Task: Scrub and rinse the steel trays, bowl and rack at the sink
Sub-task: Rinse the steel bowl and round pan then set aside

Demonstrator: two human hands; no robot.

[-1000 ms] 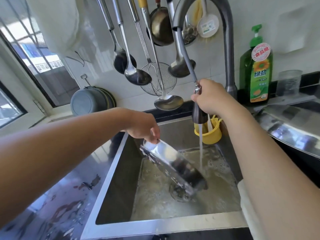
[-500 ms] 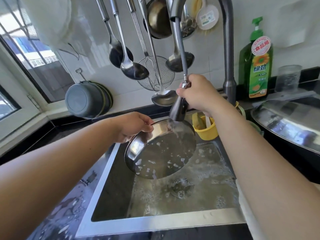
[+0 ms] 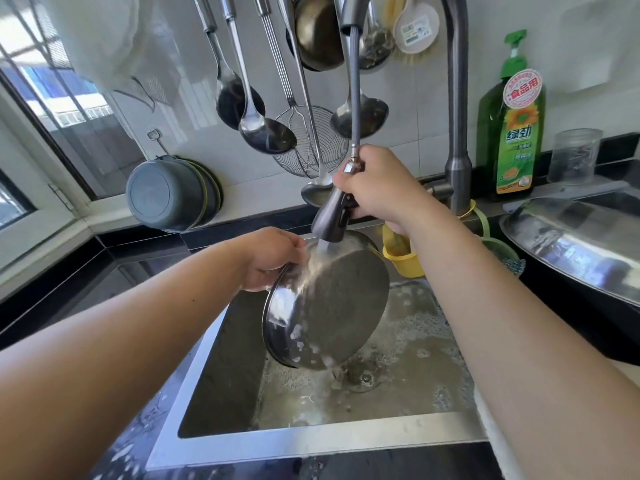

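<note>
I have turned the round steel tray (image 3: 329, 306) over in my left hand (image 3: 268, 258): half a second ago its hollow inside faced me, and now I see its flat underside, with suds clinging to the lower rim. A second ago it was tipped down low into the sink (image 3: 311, 441), near the drain; now I hold it higher, by its upper left rim, close to the sink's back edge. My right hand (image 3: 377, 185) has swung the pull-out spray head (image 3: 332, 214) from pointing straight down to a slant, and the water now strikes the tray's upper edge.
</note>
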